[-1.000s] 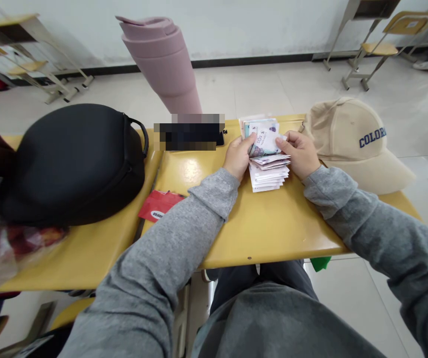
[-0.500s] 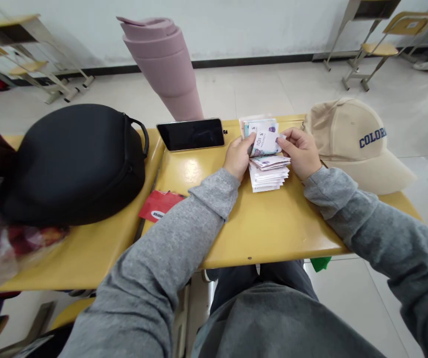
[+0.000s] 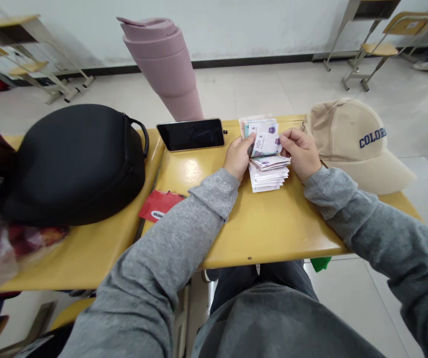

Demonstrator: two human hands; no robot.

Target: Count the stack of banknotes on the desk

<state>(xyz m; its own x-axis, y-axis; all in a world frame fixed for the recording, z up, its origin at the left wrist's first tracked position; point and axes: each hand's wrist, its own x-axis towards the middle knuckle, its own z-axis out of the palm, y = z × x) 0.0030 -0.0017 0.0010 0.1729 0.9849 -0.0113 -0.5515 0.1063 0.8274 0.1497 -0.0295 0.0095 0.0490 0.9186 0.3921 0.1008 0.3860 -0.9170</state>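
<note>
My left hand is closed round the left side of a bundle of banknotes, its thumb pressed on the top note. They are pale, with purple and teal print and a figure 5. My right hand is at the bundle's right edge, thumb and index finger pinched together at the corner of a note; its other fingers are curled. Below the fold, the bundle's lower ends fan out in several white layers above the yellow desk.
A black phone leans by a pink tumbler at the back. To the right is a beige cap. A red packet lies left of my forearm. A bulky black case sits on the adjoining desk.
My right fingers have shifted slightly at the right edge, and the top note now lies flatter, its print turned a little. The left hand stays in place.
</note>
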